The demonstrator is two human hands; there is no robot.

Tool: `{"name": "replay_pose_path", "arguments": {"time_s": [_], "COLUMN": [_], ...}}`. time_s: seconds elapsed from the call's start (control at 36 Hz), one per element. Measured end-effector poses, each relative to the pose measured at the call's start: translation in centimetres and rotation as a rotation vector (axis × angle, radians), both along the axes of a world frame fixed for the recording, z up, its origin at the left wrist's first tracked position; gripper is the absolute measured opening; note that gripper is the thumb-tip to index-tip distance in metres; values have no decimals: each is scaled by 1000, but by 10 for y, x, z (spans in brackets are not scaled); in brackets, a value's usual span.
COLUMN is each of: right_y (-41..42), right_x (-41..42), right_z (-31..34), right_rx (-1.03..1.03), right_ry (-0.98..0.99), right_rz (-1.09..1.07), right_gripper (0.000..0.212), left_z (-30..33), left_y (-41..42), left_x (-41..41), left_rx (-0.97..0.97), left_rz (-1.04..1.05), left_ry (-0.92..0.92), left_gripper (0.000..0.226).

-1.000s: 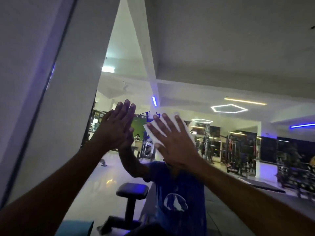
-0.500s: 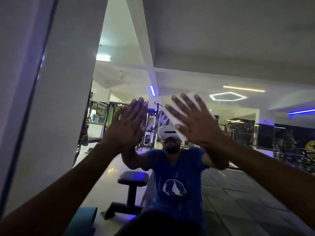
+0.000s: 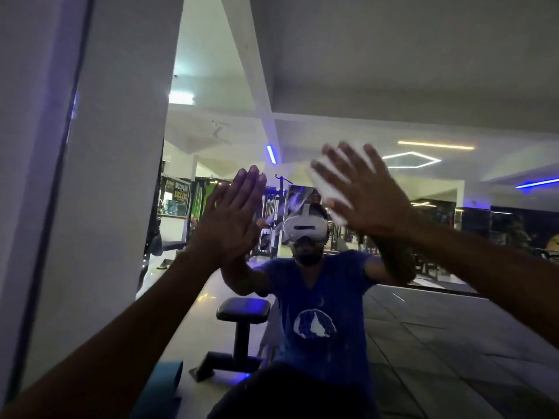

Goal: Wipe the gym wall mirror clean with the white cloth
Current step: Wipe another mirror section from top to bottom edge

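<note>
Mirror (image 3: 393, 86) glass fills the view from a pale wall strip at its left edge across to the right edge, and both hands are raised flat against it. One white cloth (image 3: 325, 189) lies against the glass near the middle of the mirror, pinned there under the right hand (image 3: 367, 192), whose fingers are spread wide and straight over it; the cloth shows blurred between and beyond the fingers. The left hand (image 3: 231, 213) holds nothing: its fingers are straight and together, palm laid on the glass just left of the cloth, meeting its own reflection.

In the reflection, one person in a blue T-shirt (image 3: 317, 313) wears a white headset (image 3: 305, 226); the right hand and cloth cover the glass just above and to the right of the headset. One black padded stool (image 3: 243, 309) stands reflected below the left hand, with a teal mat (image 3: 163, 385) near the mirror's bottom edge. One hexagonal ceiling light (image 3: 411, 160), two blue strip lights and one yellow strip light glow in the reflected gym, and weight machines line the far side.

Compared with half a second ago, the right hand and cloth have slid a little farther right and up across the glass, uncovering the headset, while the left hand stays in nearly the same spot.
</note>
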State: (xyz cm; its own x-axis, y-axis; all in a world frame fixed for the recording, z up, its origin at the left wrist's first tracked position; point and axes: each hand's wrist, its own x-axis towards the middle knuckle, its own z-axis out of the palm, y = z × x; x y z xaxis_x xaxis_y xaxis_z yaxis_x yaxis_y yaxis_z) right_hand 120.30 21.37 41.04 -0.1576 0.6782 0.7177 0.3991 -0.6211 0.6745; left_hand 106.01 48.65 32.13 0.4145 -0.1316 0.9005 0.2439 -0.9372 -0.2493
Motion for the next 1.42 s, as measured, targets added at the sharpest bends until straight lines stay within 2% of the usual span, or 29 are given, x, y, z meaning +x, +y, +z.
{"name": "replay_pose_path", "arguments": {"time_s": [0.08,0.14,0.25,0.31,0.39,0.44,0.53,0.58,0.67,0.75,0.81,0.86,0.92,1.0,1.06,1.14,1.22,1.31,1.36,1.42], "right_y": [7,21,39,34,16,7,16,33,49,53,49,43,39,43,52,67,66,41,12,-20], "right_x": [-12,-17,-24,-23,-16,-11,-15,-25,-33,-34,-32,-25,-21,-24,-34,-39,-36,-23,-8,7], "right_z": [24,-12,-146,-175,-150,-110,-33,-8,-42,-132,-168,-161,-123,-52,-34,-72,-143,-165,-155,-140], "right_rx": [319,419,282,187,15,3,272,453,546,428,338,270,248,410,517,502,325,139,174,330], "right_ry": [137,179,242,257,195,158,183,243,304,314,312,275,226,256,301,293,255,233,229,260], "right_rz": [-12,12,67,52,34,23,9,4,39,38,39,39,21,16,19,55,101,135,99,20], "right_gripper": [69,75,80,82,81,81,83,83,90,95,96,94,92,90,92,96,93,80,73,72], "left_z": [-2,-2,0,1,1,2,2,2,3,1,-2,-4,-5,-6,-7,-9,-10,-11,-13,-16], "left_y": [1,1,-1,-3,-2,-1,-2,-4,-3,1,3,5,6,9,9,8,4,2,-1,-7], "left_x": [3,4,2,-1,-3,-4,-4,-5,-8,-13,-15,-15,-15,-12,-10,-9,-11,-12,-13,-11], "left_rx": [3,11,22,13,21,29,21,15,14,64,72,72,81,93,91,66,46,16,-4,-19], "left_rz": [-1,-3,19,17,44,58,65,64,57,67,88,100,104,117,110,94,91,82,81,77], "left_ry": [-15,-24,-30,-22,15,31,26,25,50,53,70,76,71,45,25,24,35,39,26,18], "left_gripper": [75,75,74,75,77,77,77,78,79,78,78,78,77,75,73,73,75,77,76,76]}}
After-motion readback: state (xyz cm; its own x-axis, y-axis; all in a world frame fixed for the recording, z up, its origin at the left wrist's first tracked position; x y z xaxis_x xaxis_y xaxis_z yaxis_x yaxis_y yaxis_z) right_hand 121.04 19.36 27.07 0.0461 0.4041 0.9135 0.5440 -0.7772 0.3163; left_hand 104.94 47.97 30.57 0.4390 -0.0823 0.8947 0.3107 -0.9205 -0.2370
